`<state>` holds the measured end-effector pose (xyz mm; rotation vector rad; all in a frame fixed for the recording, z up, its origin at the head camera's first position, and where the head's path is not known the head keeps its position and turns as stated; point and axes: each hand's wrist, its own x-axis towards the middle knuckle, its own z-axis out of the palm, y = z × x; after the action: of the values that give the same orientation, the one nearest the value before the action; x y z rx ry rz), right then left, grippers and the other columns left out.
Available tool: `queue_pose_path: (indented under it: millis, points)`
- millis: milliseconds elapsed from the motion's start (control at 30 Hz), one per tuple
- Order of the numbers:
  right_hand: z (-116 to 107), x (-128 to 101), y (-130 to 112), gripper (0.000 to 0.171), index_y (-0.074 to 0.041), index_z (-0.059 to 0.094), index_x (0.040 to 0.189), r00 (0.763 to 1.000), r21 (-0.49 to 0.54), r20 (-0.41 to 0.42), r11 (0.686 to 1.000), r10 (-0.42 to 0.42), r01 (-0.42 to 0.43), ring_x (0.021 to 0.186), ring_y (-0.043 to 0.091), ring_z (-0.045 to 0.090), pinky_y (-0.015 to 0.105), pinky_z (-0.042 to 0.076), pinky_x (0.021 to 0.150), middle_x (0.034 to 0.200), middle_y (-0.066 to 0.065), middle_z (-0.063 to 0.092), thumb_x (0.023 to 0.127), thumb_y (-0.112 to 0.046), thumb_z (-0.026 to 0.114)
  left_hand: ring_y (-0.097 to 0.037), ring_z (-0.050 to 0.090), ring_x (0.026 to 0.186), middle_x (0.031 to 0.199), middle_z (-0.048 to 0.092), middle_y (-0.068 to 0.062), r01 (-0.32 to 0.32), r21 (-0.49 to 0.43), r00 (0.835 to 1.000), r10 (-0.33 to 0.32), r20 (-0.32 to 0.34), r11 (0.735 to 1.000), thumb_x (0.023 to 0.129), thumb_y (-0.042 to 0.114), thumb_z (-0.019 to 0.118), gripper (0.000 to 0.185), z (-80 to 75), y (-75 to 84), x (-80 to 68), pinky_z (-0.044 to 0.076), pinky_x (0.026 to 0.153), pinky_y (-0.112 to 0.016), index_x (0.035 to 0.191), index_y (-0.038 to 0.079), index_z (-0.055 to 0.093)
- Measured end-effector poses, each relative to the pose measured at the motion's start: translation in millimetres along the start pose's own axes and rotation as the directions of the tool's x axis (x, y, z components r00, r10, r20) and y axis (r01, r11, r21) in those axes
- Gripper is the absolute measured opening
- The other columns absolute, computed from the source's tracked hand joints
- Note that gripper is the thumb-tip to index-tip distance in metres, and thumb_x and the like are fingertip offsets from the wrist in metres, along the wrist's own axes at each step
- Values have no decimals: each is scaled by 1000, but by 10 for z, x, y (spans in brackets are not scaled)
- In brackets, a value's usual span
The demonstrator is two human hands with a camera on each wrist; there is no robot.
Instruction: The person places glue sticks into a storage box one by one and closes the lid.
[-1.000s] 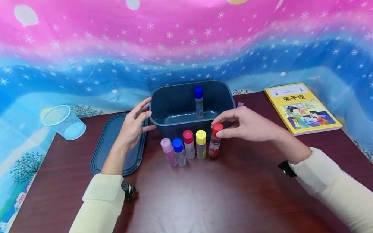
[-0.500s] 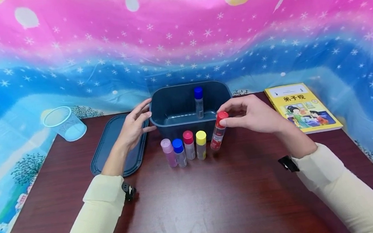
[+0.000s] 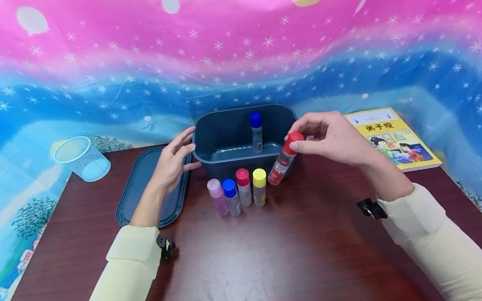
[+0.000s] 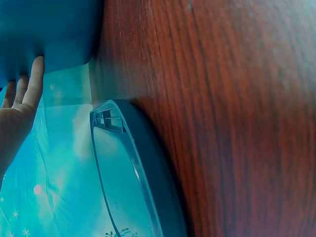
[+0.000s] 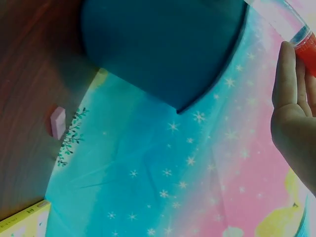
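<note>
My right hand (image 3: 331, 138) pinches a clear tube with a red cap and red label (image 3: 284, 160) by its cap. The tube tilts, its lower end raised in front of the dark bin (image 3: 241, 157). In the right wrist view the red cap (image 5: 307, 52) shows at the fingertips. My left hand (image 3: 172, 163) rests extended fingers against the bin's left end. Inside the bin stands a blue-capped tube (image 3: 256, 132). In front of it stand a lilac tube (image 3: 217, 199), a blue-capped tube (image 3: 231, 198), a crimson-capped tube (image 3: 244, 188) and a yellow-capped tube (image 3: 259, 188).
A dark lid (image 3: 139, 179) lies left of the bin, partly under my left forearm. A light-blue mesh cup (image 3: 89, 160) stands at the back left. The yellow book (image 3: 402, 147) lies at right. A small pink block (image 5: 58, 123) sits beside the bin.
My right hand has lifted the red-capped tube off the table and moved it up and to the right, tilting it. The left hand stays at the bin's end.
</note>
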<state>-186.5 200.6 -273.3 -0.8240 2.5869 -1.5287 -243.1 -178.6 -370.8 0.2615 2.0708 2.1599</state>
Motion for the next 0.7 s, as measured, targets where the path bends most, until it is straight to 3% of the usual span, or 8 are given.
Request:
queue_pose_path:
  millis: [133,400,633,700]
  points:
    - [-62,8,-68,17,-4,71,110,998,46,-28,998,-49,50,86,24,66,29,56,72,100,7,72,93,-7,72,-27,30,147,162,29,-11,1,-1,1000,-1,-3,1000,106,17,53,52,4,12,-2,50,97,-59,156,20,43]
    - [-164,65,-211,13,5,70,103,987,190,-103,971,-127,145,62,25,64,32,56,64,97,15,73,90,6,69,-26,28,149,164,27,-10,1,-7,1000,-1,-1,1000,106,17,52,52,1,16,-3,50,98,-58,157,20,42]
    - [-169,79,-249,16,5,69,104,977,241,-168,956,-129,168,88,24,67,28,58,71,97,13,72,88,8,69,-26,26,150,164,27,-10,1,-12,1000,-1,0,1000,106,17,53,52,1,3,1,48,99,-60,157,20,42]
    - [-161,78,-258,17,5,70,104,971,249,-203,952,-126,176,88,24,67,28,59,72,98,13,72,88,9,69,-25,25,150,164,27,-10,2,-7,1000,-2,1,1000,106,18,53,53,1,2,3,48,99,-60,157,21,42]
